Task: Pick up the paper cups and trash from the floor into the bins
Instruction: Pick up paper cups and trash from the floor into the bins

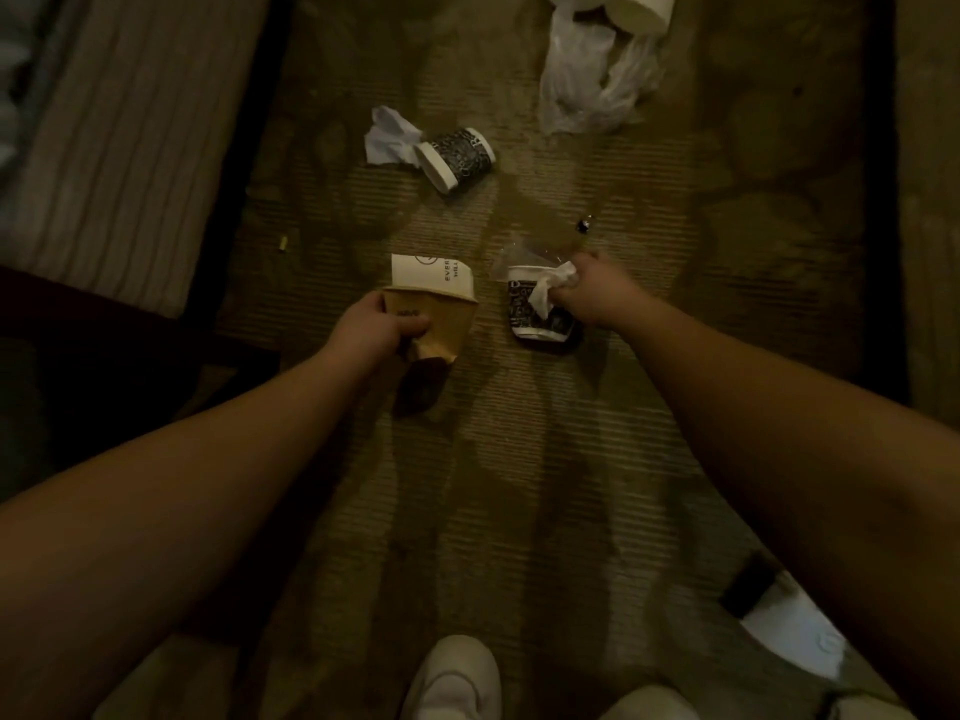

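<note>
My left hand [382, 324] grips a brown paper bag [441, 324] low over the carpet; a white card or sleeve with dark print [431, 275] sticks out just beyond it. My right hand [589, 288] pinches a crumpled white tissue [553, 285] together with a black-and-white paper cup [540, 314] that hangs below the hand, and a clear plastic scrap [524, 252] lies just beyond them. Farther off, a second patterned cup [457, 158] lies on its side beside a crumpled white paper [389, 135].
A clear plastic bag [587, 80] and a white cup [636, 10] lie at the far end of the carpet. A bed with a striped cover [114, 137] runs along the left. Small bits [583, 224] dot the floor. My white shoe [457, 678] is at the bottom.
</note>
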